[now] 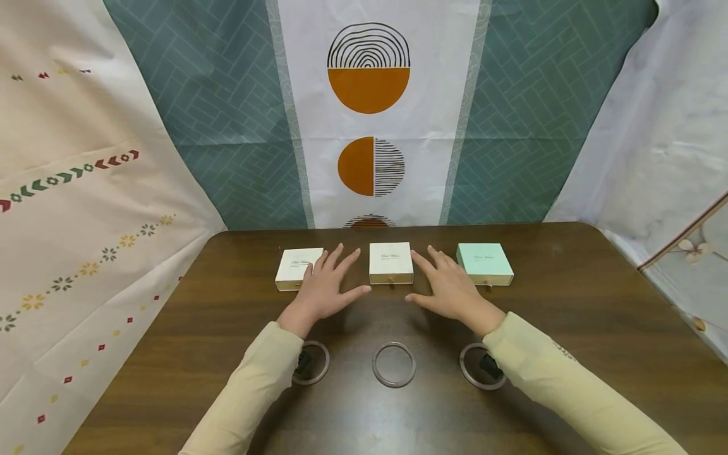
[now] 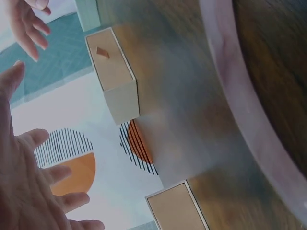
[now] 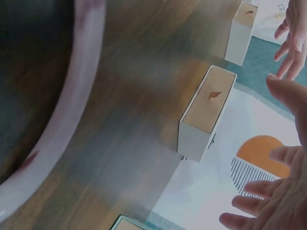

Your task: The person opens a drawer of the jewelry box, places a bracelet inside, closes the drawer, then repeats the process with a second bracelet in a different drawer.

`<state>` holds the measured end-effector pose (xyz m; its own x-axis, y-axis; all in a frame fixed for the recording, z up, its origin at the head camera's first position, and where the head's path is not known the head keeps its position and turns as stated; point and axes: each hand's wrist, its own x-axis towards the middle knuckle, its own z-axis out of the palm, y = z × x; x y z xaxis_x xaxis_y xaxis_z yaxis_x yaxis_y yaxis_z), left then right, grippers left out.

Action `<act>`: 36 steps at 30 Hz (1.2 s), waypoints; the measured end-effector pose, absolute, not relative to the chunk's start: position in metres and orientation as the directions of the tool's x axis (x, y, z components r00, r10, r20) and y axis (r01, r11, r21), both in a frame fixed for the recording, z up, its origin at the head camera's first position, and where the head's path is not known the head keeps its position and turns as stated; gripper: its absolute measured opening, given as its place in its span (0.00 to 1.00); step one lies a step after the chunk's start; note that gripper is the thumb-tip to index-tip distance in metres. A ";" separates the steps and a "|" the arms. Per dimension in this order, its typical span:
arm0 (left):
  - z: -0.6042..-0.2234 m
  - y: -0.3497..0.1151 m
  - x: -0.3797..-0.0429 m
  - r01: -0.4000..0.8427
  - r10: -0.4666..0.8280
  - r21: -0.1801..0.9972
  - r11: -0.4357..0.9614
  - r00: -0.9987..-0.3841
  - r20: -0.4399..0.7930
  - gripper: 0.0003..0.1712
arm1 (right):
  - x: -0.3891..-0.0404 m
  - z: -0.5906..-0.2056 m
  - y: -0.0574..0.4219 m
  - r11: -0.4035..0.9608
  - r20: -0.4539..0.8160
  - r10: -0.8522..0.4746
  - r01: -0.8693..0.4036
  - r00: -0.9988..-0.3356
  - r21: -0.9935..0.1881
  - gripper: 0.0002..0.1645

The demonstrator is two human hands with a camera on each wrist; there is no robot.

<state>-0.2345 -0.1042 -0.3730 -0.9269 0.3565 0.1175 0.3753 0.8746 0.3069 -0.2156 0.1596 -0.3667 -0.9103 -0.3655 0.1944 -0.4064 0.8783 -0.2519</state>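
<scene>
My left hand [image 1: 324, 291] hovers with spread fingers in front of a white box [image 1: 292, 265], its fingertips partly covering the box's right side. With its fingers also spread, my right hand [image 1: 452, 287] is held between a middle white box [image 1: 391, 262] and a mint-green box [image 1: 485, 260]. Neither hand holds anything. In the right wrist view, the middle box shows a beige drawer front with a small tab [image 3: 215, 95]. Nearer me lie three pale pinkish bangles: a left bangle [image 1: 327, 364], a middle bangle [image 1: 394, 383] and a right bangle [image 1: 462, 365].
The boxes stand along the back of a dark wooden table [image 1: 188, 354]. Behind it hangs a patterned curtain [image 1: 233, 126], with pale cloths at both sides. Small black devices under the sleeves, such as the right one [image 1: 490, 365], overlap the outer bangles in the head view.
</scene>
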 end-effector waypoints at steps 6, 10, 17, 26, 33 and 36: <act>-0.372 -0.111 -0.233 0.376 0.340 0.355 0.856 -0.927 0.161 0.44 | -0.215 -0.364 0.153 0.874 0.214 -0.356 -0.405 -0.910 -0.267 0.49; -0.369 -0.117 -0.230 0.365 0.320 0.382 0.849 -0.931 0.176 0.44 | -0.215 -0.363 0.145 0.861 0.232 -0.374 -0.429 -0.898 -0.273 0.46; -0.361 -0.125 -0.232 0.357 0.313 0.452 0.817 -0.934 0.172 0.43 | -0.214 -0.361 0.138 0.845 0.293 -0.359 -0.442 -0.886 -0.300 0.39; -0.355 -0.137 -0.237 0.313 0.268 0.508 0.803 -0.950 0.162 0.43 | -0.212 -0.355 0.125 0.834 0.266 -0.338 -0.418 -0.903 -0.361 0.35; -0.351 -0.146 -0.242 0.298 0.253 0.542 0.786 -0.955 0.157 0.43 | -0.213 -0.354 0.114 0.811 0.240 -0.332 -0.406 -0.912 -0.421 0.31; -0.350 -0.151 -0.244 0.284 0.247 0.581 0.763 -0.958 0.144 0.43 | -0.212 -0.351 0.109 0.789 0.229 -0.331 -0.402 -0.915 -0.465 0.30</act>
